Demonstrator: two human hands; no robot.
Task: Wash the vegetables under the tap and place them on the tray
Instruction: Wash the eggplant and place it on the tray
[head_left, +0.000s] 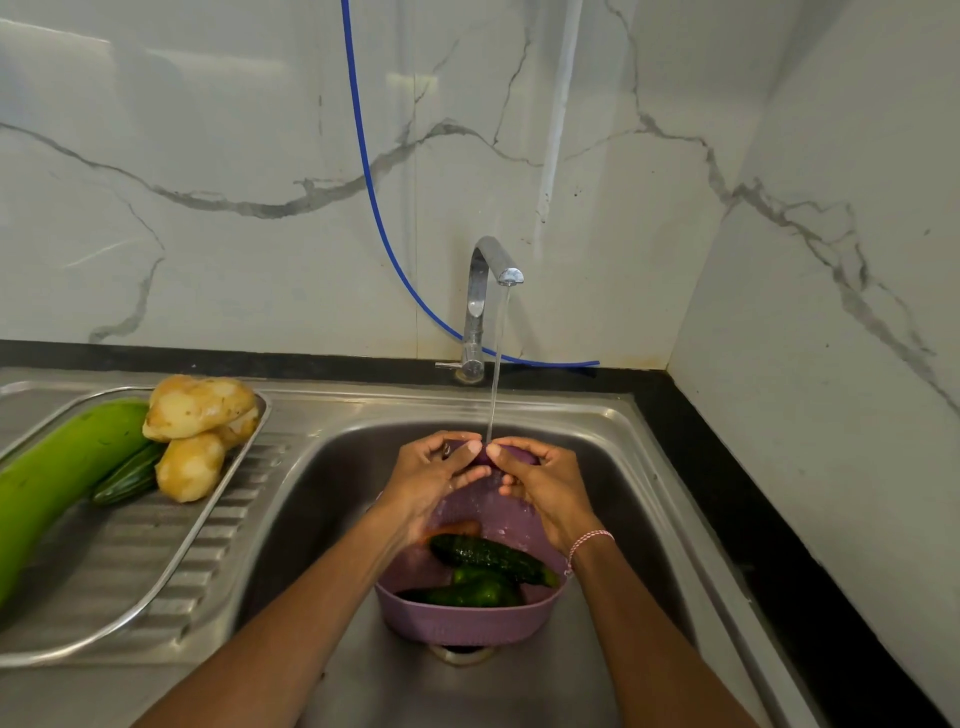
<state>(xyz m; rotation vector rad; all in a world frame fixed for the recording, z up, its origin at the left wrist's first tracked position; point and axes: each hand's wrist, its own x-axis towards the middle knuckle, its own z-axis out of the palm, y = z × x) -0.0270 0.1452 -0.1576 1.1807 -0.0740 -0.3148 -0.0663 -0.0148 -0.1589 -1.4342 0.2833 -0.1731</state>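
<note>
The steel sink (322, 519) fills the middle. Left of it, on the drainboard, a tray (130, 551) holds a long green gourd (57, 467), three potatoes (200, 405) and a cucumber (127, 480). Inside the sink sits a purple basket (467, 623) with more cucumbers (488, 558). Above the basket, under the tap (480, 291), which is running, the left hand (431, 478) and right hand (545, 483) curl their fingers round a small purple vegetable (517, 454).

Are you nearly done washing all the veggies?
About halfway. Done: potatoes, a green gourd and one cucumber lie on the tray. In hand: the left hand and right hand hold a purple vegetable under the tap. Left: cucumbers and something orange wait in the purple basket.
</note>
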